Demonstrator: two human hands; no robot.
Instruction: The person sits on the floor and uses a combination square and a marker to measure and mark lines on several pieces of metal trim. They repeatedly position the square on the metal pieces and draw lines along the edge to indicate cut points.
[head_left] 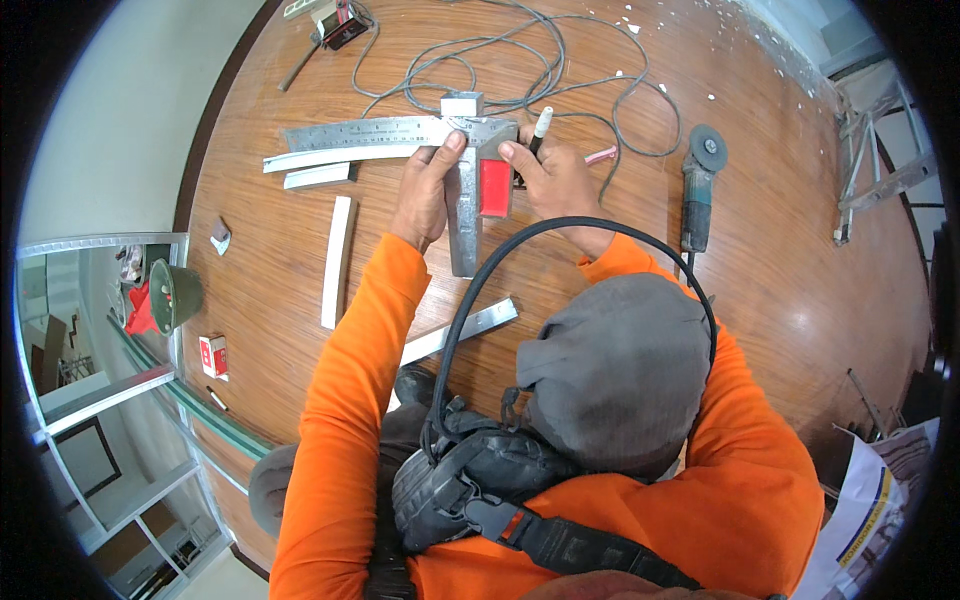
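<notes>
My left hand (425, 190) is closed around a short length of silvery aluminium profile (464, 235); its thumb presses near the ruler edge of a try square. That try square has a marked steel blade (370, 131) pointing left and a handle with a red inset (494, 188). My right hand (562, 182) grips the square's handle side, thumb on its corner. A marker (541, 128) with a white end also sticks up from the fingers of that hand. Under the blade runs a thin aluminium strip (340, 156). My right fingers are partly hidden behind the square.
An angle grinder (700, 190) lies to the right on the wooden floor. Loose grey cable (545, 50) coils beyond my hands. Aluminium offcuts (339, 262) lie nearer. At left are a green bucket (176, 297), a red-and-white box (213, 356) and a metal frame (110, 398). A ladder (885, 185) stands far right.
</notes>
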